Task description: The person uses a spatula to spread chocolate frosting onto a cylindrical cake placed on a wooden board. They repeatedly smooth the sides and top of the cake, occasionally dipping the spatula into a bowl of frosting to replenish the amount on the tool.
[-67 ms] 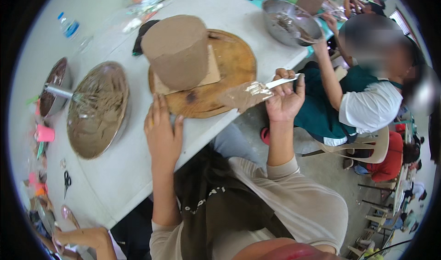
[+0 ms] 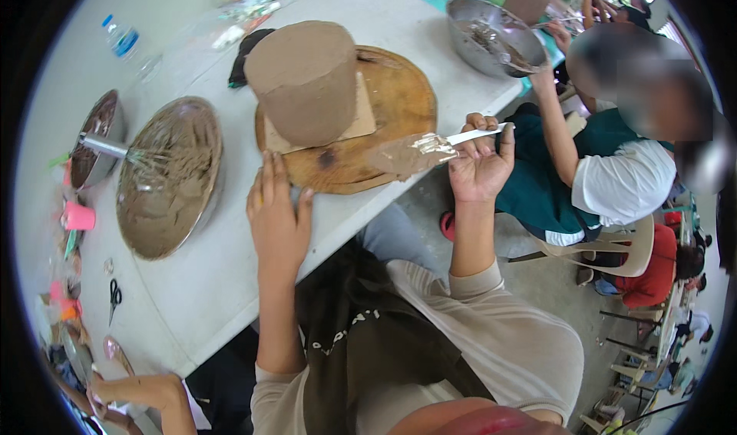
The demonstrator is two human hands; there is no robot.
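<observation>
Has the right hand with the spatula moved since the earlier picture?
No. The right hand holds the spatula in the same place beside the round wooden board.

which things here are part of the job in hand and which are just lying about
In use: cake, round wooden board, spatula in the right hand, left hand at the board's edge.

Lying about: scissors, water bottle, pink cup, whisk.

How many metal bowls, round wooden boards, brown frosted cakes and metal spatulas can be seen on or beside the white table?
Round metal bowls: 3
Round wooden board: 1
Brown frosted cake on square cardboard: 1
Metal spatula, held in right hand: 1
Total: 6
</observation>
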